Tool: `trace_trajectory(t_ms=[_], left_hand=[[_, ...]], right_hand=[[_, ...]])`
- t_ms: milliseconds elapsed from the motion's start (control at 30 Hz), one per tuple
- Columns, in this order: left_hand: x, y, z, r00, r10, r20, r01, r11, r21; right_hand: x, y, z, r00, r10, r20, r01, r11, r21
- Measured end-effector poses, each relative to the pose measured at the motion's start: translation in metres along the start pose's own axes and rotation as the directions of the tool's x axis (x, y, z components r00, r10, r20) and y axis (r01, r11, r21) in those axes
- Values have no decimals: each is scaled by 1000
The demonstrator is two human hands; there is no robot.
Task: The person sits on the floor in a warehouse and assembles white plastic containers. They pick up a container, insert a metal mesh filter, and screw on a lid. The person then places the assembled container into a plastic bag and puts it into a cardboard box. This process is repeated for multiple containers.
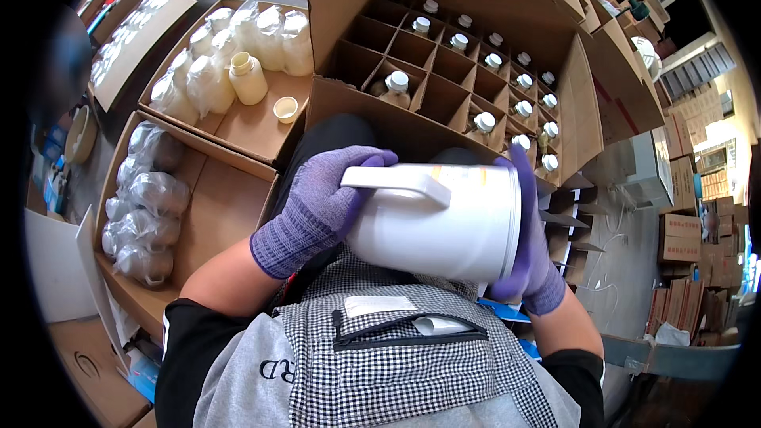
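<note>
A white jug with a side handle (436, 230) lies sideways across my lap, held between my two purple-gloved hands. My left hand (317, 198) is wrapped round its left end by the handle, thumb below. Against the jug's right, rimmed end presses my right hand (529, 230), its palm flat to it and fingers pointing away from me. Just beyond the jug stands an open divided carton (365, 99), with white-capped bottles (396, 83) in many of its cells and several cells without one. What the jug contains is hidden.
On the left, one shallow carton (273, 143) holds bagged cream bottles (208, 79), an uncapped cream bottle (247, 79) and a small cup-shaped cap (285, 109). A nearer carton (226, 214) has several bagged round items (158, 194). Stacked boxes (680, 238) line the right.
</note>
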State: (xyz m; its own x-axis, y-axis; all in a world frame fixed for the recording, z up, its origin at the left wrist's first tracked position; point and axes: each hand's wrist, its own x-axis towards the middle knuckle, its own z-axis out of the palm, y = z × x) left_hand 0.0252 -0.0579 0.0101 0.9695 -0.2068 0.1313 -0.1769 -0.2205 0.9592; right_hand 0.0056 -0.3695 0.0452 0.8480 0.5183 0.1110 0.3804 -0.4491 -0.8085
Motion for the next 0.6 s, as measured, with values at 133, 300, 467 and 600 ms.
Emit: trace_trajectory(t_ms=[133, 300, 467, 600], left_hand=[[0, -8, -5, 998, 36, -41, -35, 999, 38], [-1, -12, -1, 993, -114, 36, 116, 992, -46], [-4, 5, 11, 948, 293, -126, -240, 916, 322], [4, 3, -8, 978, -197, 70, 201, 977, -65]], right_hand=[[13, 2, -10, 939, 342, 45, -341, 900, 273], [15, -17, 20, 986, -131, -102, 141, 985, 102], [8, 48, 20, 988, 156, 2, -154, 973, 175], [9, -10, 12, 991, -109, -71, 118, 983, 140]])
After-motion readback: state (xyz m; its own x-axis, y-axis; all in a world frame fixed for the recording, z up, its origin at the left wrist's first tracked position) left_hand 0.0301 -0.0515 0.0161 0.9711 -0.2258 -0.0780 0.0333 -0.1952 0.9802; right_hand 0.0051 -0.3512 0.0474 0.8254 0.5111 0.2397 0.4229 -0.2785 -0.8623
